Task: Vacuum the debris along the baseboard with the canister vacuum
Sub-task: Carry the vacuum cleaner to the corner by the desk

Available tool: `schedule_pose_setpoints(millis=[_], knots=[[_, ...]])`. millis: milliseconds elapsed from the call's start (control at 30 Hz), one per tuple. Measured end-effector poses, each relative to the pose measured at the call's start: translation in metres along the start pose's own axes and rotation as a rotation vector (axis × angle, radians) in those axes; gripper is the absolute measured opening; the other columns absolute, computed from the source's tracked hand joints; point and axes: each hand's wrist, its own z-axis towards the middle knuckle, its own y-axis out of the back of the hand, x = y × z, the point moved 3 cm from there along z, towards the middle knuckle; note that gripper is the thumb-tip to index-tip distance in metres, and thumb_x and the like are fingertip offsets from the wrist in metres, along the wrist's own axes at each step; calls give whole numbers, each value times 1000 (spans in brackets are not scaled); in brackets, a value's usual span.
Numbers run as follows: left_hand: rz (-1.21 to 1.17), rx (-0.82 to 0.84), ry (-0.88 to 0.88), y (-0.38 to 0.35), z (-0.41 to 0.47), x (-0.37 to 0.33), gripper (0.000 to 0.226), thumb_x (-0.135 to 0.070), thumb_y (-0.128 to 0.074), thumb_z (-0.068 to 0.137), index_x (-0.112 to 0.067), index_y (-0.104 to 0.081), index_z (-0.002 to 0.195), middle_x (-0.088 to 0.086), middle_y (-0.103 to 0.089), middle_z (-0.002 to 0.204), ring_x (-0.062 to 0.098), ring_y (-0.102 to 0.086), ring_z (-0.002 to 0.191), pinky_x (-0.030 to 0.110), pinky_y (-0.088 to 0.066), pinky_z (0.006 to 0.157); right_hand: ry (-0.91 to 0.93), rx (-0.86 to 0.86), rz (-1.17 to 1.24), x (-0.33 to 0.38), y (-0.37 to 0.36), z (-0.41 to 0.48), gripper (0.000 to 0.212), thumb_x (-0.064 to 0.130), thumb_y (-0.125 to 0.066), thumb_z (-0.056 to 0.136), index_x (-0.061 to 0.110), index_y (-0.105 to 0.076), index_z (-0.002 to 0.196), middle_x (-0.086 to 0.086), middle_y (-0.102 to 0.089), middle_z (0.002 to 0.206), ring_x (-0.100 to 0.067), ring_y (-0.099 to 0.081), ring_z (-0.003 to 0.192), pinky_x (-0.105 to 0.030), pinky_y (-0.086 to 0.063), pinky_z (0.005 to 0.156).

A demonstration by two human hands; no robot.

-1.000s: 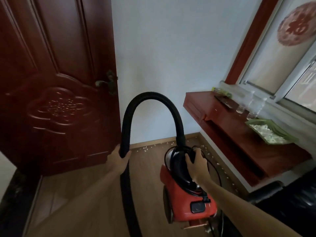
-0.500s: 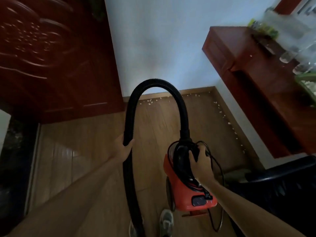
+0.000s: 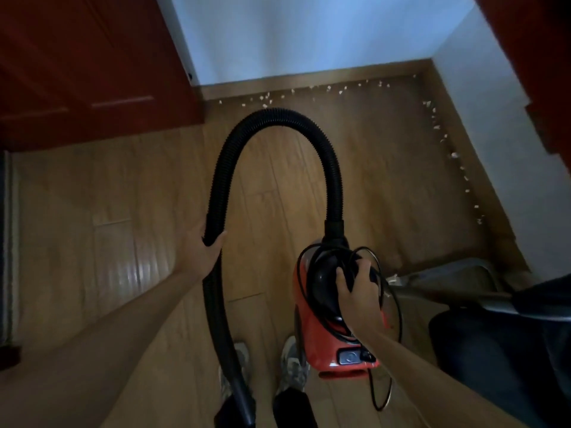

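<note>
A red canister vacuum (image 3: 327, 350) hangs low in front of my feet, its black cord looped around the top. My right hand (image 3: 360, 296) grips its black carry handle. The black ribbed hose (image 3: 278, 114) arches up from the canister and comes down on the left, where my left hand (image 3: 202, 248) holds it. The hose's lower end runs down between my shoes. White debris (image 3: 265, 97) lies scattered along the wooden baseboard (image 3: 309, 78) at the far wall. More white bits (image 3: 454, 156) line the baseboard on the right wall.
A dark red door (image 3: 92, 66) stands at the left, its edge near the far corner. A red shelf (image 3: 543, 57) juts out at upper right. A dark chair (image 3: 500, 335) with a grey frame sits at the lower right. My two shoes (image 3: 292, 366) stand on wooden floorboards.
My view has tilted down from the wall and window toward the floor. The canister and hose stay in my hands, and my shoes have come into view.
</note>
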Motion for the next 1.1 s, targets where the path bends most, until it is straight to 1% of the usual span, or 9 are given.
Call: schedule_pose_setpoints(millis=[133, 233, 367, 467, 633, 700, 800, 933, 1100], knots=[[51, 2, 44, -33, 10, 52, 53, -26, -62, 96, -21, -43, 145, -4, -60, 121, 17, -60, 102, 35, -51, 95, -28, 23, -15, -44, -39, 21, 24, 25, -49, 102, 8, -46, 118, 17, -51, 81, 2, -52, 66, -14, -44, 56], [68, -5, 89, -57, 19, 85, 54, -31, -62, 96, -23, -42, 146, -5, -61, 120, 18, -62, 97, 31, -53, 87, -16, 50, -40, -72, -66, 35, 29, 26, -49, 102, 7, -45, 123, 5, -57, 87, -1, -55, 67, -17, -48, 56], [70, 0, 120, -90, 28, 123, 51, -32, -62, 96, -20, -48, 143, -3, -64, 119, 15, -64, 89, 26, -55, 76, -8, 36, -40, -99, -95, 50, 33, 29, -48, 102, 6, -44, 125, -14, -64, 94, -25, -63, 76, -47, -56, 68], [90, 0, 142, -113, 30, 146, 51, -31, -62, 96, -20, -47, 144, 0, -66, 115, 15, -64, 88, 16, -51, 70, -40, 31, -18, -116, -113, 61, 32, 30, -46, 103, 7, -43, 126, -7, -59, 93, -11, -50, 70, -36, -51, 69], [81, -16, 164, -146, 33, 179, 54, -30, -62, 96, -18, -44, 146, 9, -67, 119, 25, -66, 97, 42, -56, 91, -49, 29, -3, -139, -135, 74, 25, 25, -47, 103, 7, -42, 120, 11, -54, 84, 5, -55, 68, -5, -43, 57], [96, -24, 172, -155, 37, 196, 59, -34, -62, 96, -17, -40, 149, 10, -64, 127, 28, -64, 106, 45, -53, 97, -43, 32, -9, -146, -144, 79, 27, 25, -48, 103, 6, -43, 121, 9, -54, 83, -2, -56, 69, -12, -49, 60], [113, -49, 176, -162, 39, 211, 60, -32, -59, 98, -15, -36, 151, 9, -58, 137, 28, -61, 116, 47, -49, 103, -39, 39, -6, -152, -152, 81, 30, 26, -48, 103, 5, -43, 123, -12, -61, 85, -25, -62, 74, -39, -54, 68], [127, -96, 136, -167, 41, 226, 54, -25, -58, 99, -15, -39, 148, 8, -61, 132, 23, -61, 114, 39, -49, 103, -34, 44, -40, -166, -166, 82, 32, 24, -48, 103, 2, -43, 125, 12, -48, 78, -1, -50, 62, -7, -45, 59], [159, -113, 152, -170, 50, 247, 58, -28, -56, 100, -17, -33, 152, 10, -61, 133, 25, -62, 114, 43, -50, 102, -52, 4, -93, -182, -177, 82, 34, 22, -50, 102, -1, -43, 126, 3, -48, 81, -2, -42, 58, -11, -42, 57]])
